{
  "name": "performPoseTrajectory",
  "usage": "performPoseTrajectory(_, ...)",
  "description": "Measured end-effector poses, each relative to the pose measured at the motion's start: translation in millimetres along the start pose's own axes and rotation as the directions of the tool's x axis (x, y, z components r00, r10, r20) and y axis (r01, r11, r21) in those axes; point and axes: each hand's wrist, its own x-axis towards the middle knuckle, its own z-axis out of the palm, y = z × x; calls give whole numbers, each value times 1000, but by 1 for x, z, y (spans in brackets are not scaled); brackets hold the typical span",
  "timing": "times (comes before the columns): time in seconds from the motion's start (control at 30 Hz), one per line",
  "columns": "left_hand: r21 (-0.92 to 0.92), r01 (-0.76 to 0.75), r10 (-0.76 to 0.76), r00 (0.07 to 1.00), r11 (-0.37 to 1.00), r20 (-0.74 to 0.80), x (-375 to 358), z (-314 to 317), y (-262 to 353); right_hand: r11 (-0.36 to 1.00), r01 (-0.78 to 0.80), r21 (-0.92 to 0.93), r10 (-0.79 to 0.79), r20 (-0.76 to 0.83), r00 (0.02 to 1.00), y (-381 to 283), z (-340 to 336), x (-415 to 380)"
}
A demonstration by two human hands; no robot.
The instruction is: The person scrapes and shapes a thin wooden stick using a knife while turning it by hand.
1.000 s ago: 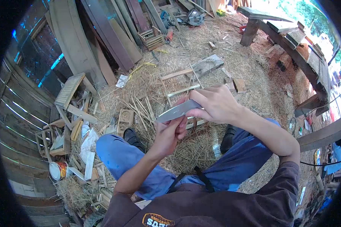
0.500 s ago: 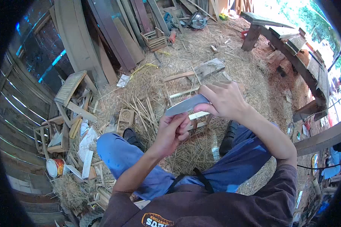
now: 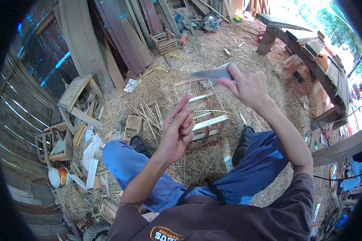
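My right hand (image 3: 249, 86) is closed around the handle end of a knife, its wide grey blade (image 3: 209, 75) pointing left and slightly blurred. Lower and to the left, my left hand (image 3: 177, 130) has its fingers curled, with thumb and forefinger pinching a thin wooden stick (image 3: 190, 88). Most of that stick is hidden in the hand; a short length rises from the fingertips toward the blade. Beyond my hands, on the straw-covered ground, lies a small slatted wooden frame (image 3: 210, 122).
Thin sticks (image 3: 151, 120) lie in a loose pile left of the frame. A square wooden block (image 3: 133, 124) is near my left shoe (image 3: 140, 145). A small slatted stool (image 3: 77, 93) and a paint can (image 3: 58, 177) stand at left. A heavy wooden bench (image 3: 309, 44) runs along the right.
My right hand and the knife have moved up and a little right, away from my left fingers. My left hand has shifted slightly, and more of the frame shows.
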Motion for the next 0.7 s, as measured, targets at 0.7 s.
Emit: performPoseTrajectory(0.7, 182, 19, -21, 1000, 983, 7, -2, 6, -23, 989, 108, 96, -119, 113, 986, -2, -11, -18)
